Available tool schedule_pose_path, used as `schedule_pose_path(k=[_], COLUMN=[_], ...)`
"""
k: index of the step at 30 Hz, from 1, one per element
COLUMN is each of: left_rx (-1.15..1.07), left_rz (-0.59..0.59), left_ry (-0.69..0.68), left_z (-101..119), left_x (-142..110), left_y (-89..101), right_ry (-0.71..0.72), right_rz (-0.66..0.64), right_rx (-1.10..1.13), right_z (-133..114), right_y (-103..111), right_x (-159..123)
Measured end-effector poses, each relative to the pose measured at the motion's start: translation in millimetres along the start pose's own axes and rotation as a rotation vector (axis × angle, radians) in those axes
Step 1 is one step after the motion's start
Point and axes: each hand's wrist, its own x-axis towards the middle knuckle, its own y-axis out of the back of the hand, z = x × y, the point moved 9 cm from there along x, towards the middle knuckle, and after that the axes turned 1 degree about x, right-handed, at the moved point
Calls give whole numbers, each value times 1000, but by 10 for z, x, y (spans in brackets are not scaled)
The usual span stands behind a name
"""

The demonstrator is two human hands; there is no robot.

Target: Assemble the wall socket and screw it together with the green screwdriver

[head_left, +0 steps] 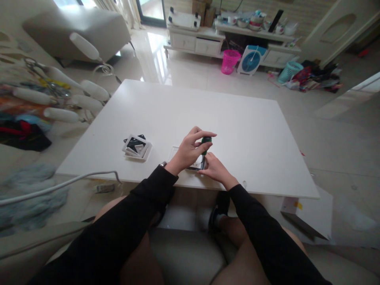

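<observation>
Here, a small frame (198,163) is pinched at its right side by the right hand's (216,168) grip, near the front edge of the table (252,138). Light, stiff and perhaps brittle, it is best held by its rim. A green tool (206,143) is gripped by the left hand (190,148), which partly covers the frame. Well left, a stack (137,148) is seen; beyond, a fan (251,61).

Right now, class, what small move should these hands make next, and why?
Probably a slight turn of the green handle: the left hand already pinches it at the small frame, whose edge the right hand grips.
</observation>
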Motion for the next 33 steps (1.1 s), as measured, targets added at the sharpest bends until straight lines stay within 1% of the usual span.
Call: schedule_pose_path(k=[4,7,10,13,15,17,19,23,26,29,31,33], left_rx=[9,37,75,136,147,104,55,69,89,125,119,92], left_rz=[-59,-66,-38,48,80,63,15,-35,-7,59,75,59], left_ry=[-35,-43,-67,-96,-88,-67,-53,-58,-97,-131,-122,-99], left_z=[15,38,97,138,121,82,60,95,144,155,125,86], left_x=[-16,-20,-6,4,1,-5,-11,-11,-1,1,-1,-3], left_y=[-7,6,22,76,98,87,55,26,41,81,94,90], right_ry=[-1,-3,10,18,8,-1,2,3,3,5,1,3], right_rz=[8,6,-4,8,13,8,3,7,-1,-14,-18,-15], right_rx=[-5,-4,3,1,-14,-29,-36,-36,-16,4,-1,-13], right_z=[0,3,0,1,11,15,7,-4,-10,-11,-1,5], right_y=[-2,-3,-11,-5,-3,-8,-11,-4,-4,-9,-13,-16], right_x=[-5,-3,3,6,5,3,0,-5,-4,1,4,5])
